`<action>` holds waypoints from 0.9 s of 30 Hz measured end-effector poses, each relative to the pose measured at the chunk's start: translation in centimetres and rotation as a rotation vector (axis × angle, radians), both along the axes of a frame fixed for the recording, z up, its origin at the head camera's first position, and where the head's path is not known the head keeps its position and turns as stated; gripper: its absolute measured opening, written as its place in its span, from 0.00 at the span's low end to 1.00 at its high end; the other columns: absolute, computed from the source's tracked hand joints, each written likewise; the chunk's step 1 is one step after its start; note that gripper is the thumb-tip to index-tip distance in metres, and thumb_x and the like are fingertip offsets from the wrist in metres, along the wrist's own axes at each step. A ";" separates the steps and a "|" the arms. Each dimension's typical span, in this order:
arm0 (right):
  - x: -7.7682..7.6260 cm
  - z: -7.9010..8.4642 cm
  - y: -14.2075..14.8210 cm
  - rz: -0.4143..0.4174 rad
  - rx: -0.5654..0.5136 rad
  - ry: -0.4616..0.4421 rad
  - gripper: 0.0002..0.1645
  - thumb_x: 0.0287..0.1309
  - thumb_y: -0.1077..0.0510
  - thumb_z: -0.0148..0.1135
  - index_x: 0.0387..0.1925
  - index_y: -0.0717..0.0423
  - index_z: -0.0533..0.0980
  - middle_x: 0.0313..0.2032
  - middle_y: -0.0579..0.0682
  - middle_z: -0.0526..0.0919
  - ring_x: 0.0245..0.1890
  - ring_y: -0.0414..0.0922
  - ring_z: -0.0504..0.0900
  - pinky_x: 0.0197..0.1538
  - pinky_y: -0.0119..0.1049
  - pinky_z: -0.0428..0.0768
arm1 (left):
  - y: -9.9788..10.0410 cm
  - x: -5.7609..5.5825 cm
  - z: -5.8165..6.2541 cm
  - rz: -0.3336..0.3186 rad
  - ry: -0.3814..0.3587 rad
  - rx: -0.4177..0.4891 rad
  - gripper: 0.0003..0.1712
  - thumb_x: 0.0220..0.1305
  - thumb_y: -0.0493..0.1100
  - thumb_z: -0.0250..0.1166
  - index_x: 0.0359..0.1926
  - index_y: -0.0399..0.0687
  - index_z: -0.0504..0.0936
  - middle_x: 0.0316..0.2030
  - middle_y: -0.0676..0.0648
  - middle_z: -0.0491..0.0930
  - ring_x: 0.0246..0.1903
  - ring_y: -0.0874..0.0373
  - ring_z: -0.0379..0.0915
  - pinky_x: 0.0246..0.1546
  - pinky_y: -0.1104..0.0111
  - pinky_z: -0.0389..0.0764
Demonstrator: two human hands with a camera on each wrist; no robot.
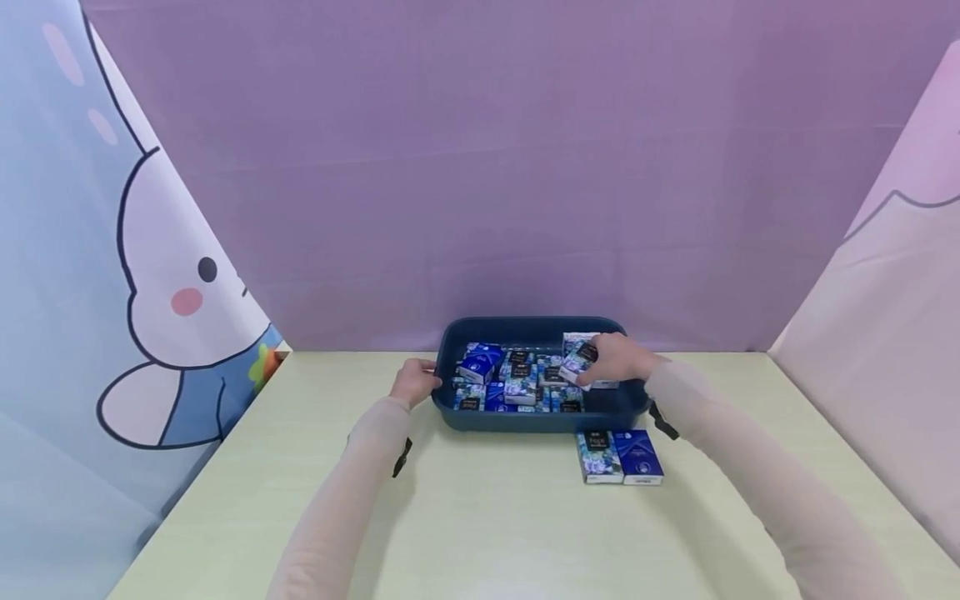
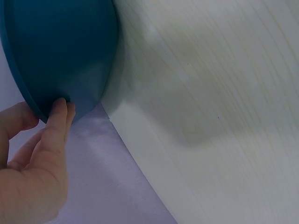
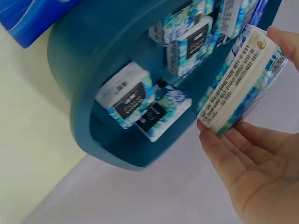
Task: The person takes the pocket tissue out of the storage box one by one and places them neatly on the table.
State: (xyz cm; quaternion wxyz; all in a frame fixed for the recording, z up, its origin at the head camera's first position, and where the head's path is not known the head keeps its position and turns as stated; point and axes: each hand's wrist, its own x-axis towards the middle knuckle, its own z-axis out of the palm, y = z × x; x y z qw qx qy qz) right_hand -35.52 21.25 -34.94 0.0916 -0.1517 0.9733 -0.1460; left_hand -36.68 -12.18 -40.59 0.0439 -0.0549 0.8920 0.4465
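Observation:
A dark blue-green plastic basin (image 1: 517, 422) stands at the table's back, with several floral and dark blue pocket tissue packs (image 1: 521, 385) lying in it. My left hand (image 1: 415, 383) pinches the basin's left rim; in the left wrist view the thumb and fingers (image 2: 57, 123) lie on opposite sides of the rim. Over the basin's right end, my right hand (image 1: 624, 358) holds a floral tissue pack (image 3: 238, 79) between thumb and fingers, its printed white side facing the right wrist camera. Two floral packs (image 3: 163, 112) lie below it in the basin's end.
On the table (image 1: 480, 517), just in front of the basin's right end, a floral pack (image 1: 600, 458) and a dark blue pack (image 1: 637, 457) lie side by side. A purple cloth (image 1: 510, 167) hangs right behind the basin. Printed cloths flank the table.

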 end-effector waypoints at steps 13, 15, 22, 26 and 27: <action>3.7 1.1 -1.2 0.111 0.014 0.009 0.53 0.43 0.37 0.66 0.63 0.65 0.61 0.60 0.63 0.68 0.58 0.59 0.70 0.55 0.54 0.72 | -0.1 -0.2 -0.1 0.014 -0.019 0.020 0.24 0.58 0.32 0.56 0.57 0.33 0.71 0.52 0.35 0.76 0.50 0.45 0.75 0.52 0.57 0.76; 4.3 1.2 -1.5 0.124 0.013 0.008 0.53 0.43 0.37 0.66 0.63 0.64 0.62 0.61 0.62 0.68 0.59 0.59 0.68 0.56 0.54 0.72 | -0.1 -0.2 0.0 0.010 -0.015 0.017 0.24 0.58 0.32 0.56 0.57 0.33 0.70 0.52 0.35 0.76 0.50 0.45 0.75 0.52 0.57 0.76; 6.7 1.1 -2.5 0.186 0.037 0.010 0.51 0.41 0.39 0.69 0.62 0.62 0.64 0.61 0.58 0.69 0.45 0.50 0.78 0.57 0.51 0.71 | -0.1 -0.1 0.0 -0.001 -0.020 0.019 0.24 0.58 0.33 0.56 0.58 0.33 0.71 0.51 0.35 0.76 0.51 0.45 0.75 0.52 0.57 0.75; 7.8 0.9 -3.1 0.207 0.043 -0.011 0.52 0.40 0.39 0.69 0.63 0.61 0.63 0.62 0.58 0.68 0.28 0.41 0.73 0.56 0.49 0.73 | -0.1 0.0 0.1 0.002 -0.016 0.010 0.24 0.58 0.33 0.56 0.57 0.33 0.71 0.51 0.35 0.76 0.50 0.45 0.75 0.52 0.57 0.75; 8.1 0.9 -3.2 0.211 0.044 -0.010 0.52 0.40 0.39 0.70 0.63 0.61 0.63 0.62 0.58 0.68 0.31 0.42 0.74 0.57 0.49 0.73 | -0.1 0.0 0.1 0.002 -0.014 0.011 0.24 0.58 0.33 0.56 0.57 0.33 0.71 0.51 0.35 0.77 0.50 0.45 0.75 0.52 0.57 0.76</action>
